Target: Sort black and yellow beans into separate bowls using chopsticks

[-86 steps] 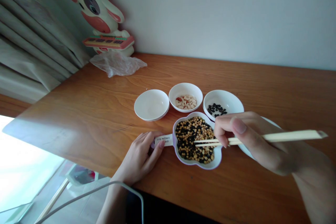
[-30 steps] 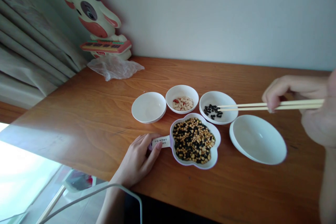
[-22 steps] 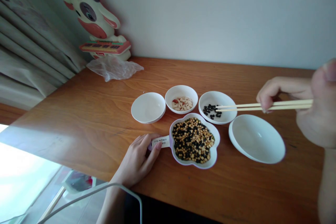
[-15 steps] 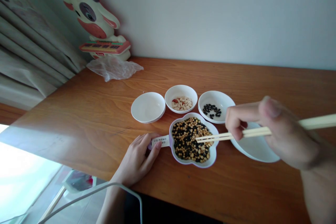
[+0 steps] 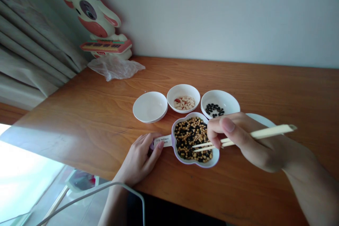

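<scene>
Holding a pair of chopsticks, the right hand has its grip clamped on them, their slightly parted tips at the mixed black and yellow beans in the flower-shaped dish. The left hand has its grip clamped on the dish's labelled handle. The dish sits on the wooden surface, just beside a white bowl of black beans and another of pale pieces.
</scene>
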The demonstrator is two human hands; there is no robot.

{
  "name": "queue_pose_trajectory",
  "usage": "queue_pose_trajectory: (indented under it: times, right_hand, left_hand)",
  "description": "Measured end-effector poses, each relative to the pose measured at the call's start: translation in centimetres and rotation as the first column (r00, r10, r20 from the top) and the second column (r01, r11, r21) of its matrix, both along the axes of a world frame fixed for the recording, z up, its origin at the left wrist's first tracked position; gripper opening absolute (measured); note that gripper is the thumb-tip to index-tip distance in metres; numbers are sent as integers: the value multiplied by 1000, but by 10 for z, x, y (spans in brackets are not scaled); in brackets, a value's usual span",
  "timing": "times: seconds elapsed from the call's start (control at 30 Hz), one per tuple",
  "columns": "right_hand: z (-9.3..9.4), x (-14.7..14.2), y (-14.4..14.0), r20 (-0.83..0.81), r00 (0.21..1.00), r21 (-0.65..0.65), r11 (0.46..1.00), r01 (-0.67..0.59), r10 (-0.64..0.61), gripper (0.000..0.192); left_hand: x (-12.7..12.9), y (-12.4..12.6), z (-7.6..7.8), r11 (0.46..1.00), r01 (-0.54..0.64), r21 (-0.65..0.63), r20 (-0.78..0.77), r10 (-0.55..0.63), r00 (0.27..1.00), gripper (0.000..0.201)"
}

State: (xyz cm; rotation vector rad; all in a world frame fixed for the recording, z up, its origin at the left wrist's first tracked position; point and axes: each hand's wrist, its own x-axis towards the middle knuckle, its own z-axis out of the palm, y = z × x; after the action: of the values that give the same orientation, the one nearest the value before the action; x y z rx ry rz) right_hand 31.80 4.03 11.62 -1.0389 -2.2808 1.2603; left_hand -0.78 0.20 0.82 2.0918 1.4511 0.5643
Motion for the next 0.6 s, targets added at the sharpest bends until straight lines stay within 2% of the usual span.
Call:
queue_pose_trajectory:
  times: [0.4,0.6]
  right_hand:
    - [-1,-1,3,-9,1000,9,1000,5,-5,70]
    - [-3,-2,3,-11,1000,-6,1000,5,-5,66]
  left_hand:
    - [1,-1,2,1000,0,-1,8,0,1000,21]
    - [1,0,2,1000,1,-8,14,-1,1000,23]
